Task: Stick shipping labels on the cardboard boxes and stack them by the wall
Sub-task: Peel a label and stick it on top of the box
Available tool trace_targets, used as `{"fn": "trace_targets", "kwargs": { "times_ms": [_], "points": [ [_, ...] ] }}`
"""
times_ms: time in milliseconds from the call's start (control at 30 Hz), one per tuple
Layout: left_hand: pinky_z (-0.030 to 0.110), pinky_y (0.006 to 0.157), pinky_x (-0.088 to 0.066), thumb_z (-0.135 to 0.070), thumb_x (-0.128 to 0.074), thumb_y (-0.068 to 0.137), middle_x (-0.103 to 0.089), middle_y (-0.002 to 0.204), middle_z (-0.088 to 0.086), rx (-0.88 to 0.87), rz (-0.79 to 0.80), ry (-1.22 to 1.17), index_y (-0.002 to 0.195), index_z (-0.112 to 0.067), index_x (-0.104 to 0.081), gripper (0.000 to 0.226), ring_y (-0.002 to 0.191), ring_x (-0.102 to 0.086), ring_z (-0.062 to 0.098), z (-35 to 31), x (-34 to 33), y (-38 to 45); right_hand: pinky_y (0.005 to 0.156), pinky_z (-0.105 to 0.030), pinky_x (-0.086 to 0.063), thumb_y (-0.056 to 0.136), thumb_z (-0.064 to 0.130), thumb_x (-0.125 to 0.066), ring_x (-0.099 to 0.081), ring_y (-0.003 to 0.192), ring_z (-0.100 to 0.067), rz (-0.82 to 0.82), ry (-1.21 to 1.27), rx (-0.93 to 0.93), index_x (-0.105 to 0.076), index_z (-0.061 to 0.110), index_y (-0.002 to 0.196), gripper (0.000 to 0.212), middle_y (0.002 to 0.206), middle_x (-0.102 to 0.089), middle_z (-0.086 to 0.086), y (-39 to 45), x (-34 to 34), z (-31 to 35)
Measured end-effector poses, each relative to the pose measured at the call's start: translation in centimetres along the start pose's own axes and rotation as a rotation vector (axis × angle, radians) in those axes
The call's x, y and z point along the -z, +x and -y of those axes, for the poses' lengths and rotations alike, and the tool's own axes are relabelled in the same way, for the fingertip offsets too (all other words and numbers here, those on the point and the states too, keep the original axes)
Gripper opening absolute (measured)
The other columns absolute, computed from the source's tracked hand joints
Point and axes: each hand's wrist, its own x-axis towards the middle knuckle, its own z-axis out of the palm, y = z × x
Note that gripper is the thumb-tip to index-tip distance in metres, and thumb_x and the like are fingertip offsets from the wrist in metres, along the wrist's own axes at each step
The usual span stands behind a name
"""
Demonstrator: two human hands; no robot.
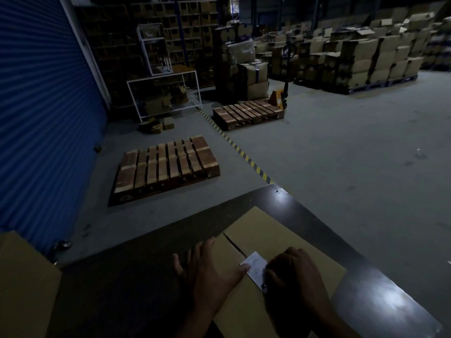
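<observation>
Illegibly printed label (pixel 255 269) on box (pixel 273 235)

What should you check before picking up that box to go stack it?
1. Label on the box: ok, it lies on top, near the flap seam.
2. Label pressed flat: cannot tell, the right hand covers part of it.
3. Left hand steadying the box: ok, fingers spread flat on it.
4. Box flaps closed: ok, though tape cannot be seen.
5. Floor path toward the blue wall: not ok, a pallet lies there.
</observation>
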Motion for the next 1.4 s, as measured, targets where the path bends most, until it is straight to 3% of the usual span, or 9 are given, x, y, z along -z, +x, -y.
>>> {"fn": "trace_targets", "kwargs": {
  "times_ms": [200,367,500,633,767,933,1100,1267,1400],
  "points": [
    [0.057,0.125,-0.007,-0.114,-0.018,0.048,-0.055,0.142,-0.013,-0.033,-0.061,0.02,0.142,-0.04,-0.048,0.124,0.138,-0.048,0.013,0.2,-0.6,-0.1,0.073,-0.015,-0.027,0.078,0.058,-0.061,-0.044,0.084,0.001,-0.005,0.024,-0.034,-0.067,0.039,0.072,0.021,0.081,-0.055,0.023,-0.3,0.4,0.6],
    [0.056,0.126,-0.004,-0.115,-0.021,0.049,-0.049,0.147,-0.015,-0.019,-0.017,0.028,0.145,-0.043,-0.042,0.122,0.142,-0.042,0.012,0.3,-0.2,-0.1,0.072,-0.016,-0.028,0.082,0.057,-0.065,-0.039,0.088,0.001,-0.03,0.019,-0.108,-0.067,0.04,0.079,0.017,0.086,-0.052,0.023,-1.0,0.8,1.3],
    [0.056,0.126,-0.002,-0.113,-0.026,0.048,-0.044,0.151,-0.014,0.008,0.018,0.029,0.148,-0.043,-0.036,0.122,0.145,-0.037,0.012,0.0,0.1,-0.1,0.069,-0.013,-0.026,0.08,0.054,-0.071,-0.038,0.084,0.003,-0.02,0.047,-0.14,-0.059,0.04,0.069,0.022,0.08,-0.048,0.021,-1.3,1.2,1.6],
    [0.055,0.126,-0.003,-0.113,-0.026,0.048,-0.046,0.149,-0.014,0.002,0.0,0.025,0.146,-0.043,-0.04,0.121,0.144,-0.039,0.012,0.0,0.3,-0.1,0.072,-0.014,-0.027,0.081,0.056,-0.066,-0.038,0.088,0.001,-0.019,0.049,-0.116,-0.065,0.04,0.08,0.017,0.086,-0.048,0.023,-1.2,1.5,1.8],
    [0.055,0.126,-0.003,-0.112,-0.026,0.05,-0.048,0.148,-0.013,-0.01,-0.009,0.012,0.146,-0.042,-0.041,0.12,0.143,-0.04,0.012,0.0,0.1,-0.2,0.07,-0.016,-0.026,0.079,0.06,-0.066,-0.039,0.085,0.002,0.022,0.049,-0.12,-0.058,0.039,0.07,0.024,0.083,-0.049,0.021,-1.1,1.6,2.0],
    [0.057,0.125,-0.009,-0.111,-0.025,0.057,-0.055,0.141,-0.013,-0.027,-0.045,0.024,0.142,-0.041,-0.048,0.112,0.137,-0.048,0.014,0.2,-0.4,0.1,0.08,-0.027,-0.028,0.082,0.059,-0.066,-0.037,0.093,-0.002,0.057,0.042,-0.105,-0.064,0.044,0.105,0.027,0.096,-0.043,0.024,-0.2,1.9,2.4],
    [0.059,0.124,-0.016,-0.103,-0.032,0.068,-0.063,0.13,-0.012,-0.058,-0.114,-0.004,0.135,-0.04,-0.055,0.095,0.129,-0.056,0.016,0.6,-1.0,0.1,0.082,-0.028,-0.032,0.086,0.058,-0.061,-0.039,0.094,0.0,0.025,0.048,-0.059,-0.066,0.044,0.112,0.03,0.099,-0.045,0.027,1.0,1.3,3.2],
    [0.063,0.119,-0.025,-0.095,-0.037,0.073,-0.065,0.125,-0.011,-0.061,-0.124,-0.014,0.13,-0.038,-0.059,0.084,0.122,-0.061,0.018,0.5,-1.3,0.2,0.084,-0.028,-0.036,0.087,0.054,-0.06,-0.038,0.092,0.003,-0.034,0.035,-0.06,-0.066,0.044,0.098,0.016,0.095,-0.048,0.028,1.2,0.8,4.0],
    [0.063,0.119,-0.025,-0.092,-0.035,0.077,-0.064,0.127,-0.01,-0.067,-0.125,0.001,0.131,-0.037,-0.058,0.081,0.125,-0.059,0.018,0.7,-1.6,0.2,0.075,-0.031,-0.03,0.086,0.046,-0.063,-0.04,0.083,-0.007,-0.082,0.015,-0.127,-0.069,0.037,0.09,0.012,0.085,-0.048,0.02,1.1,0.3,4.7]
  ]
}}
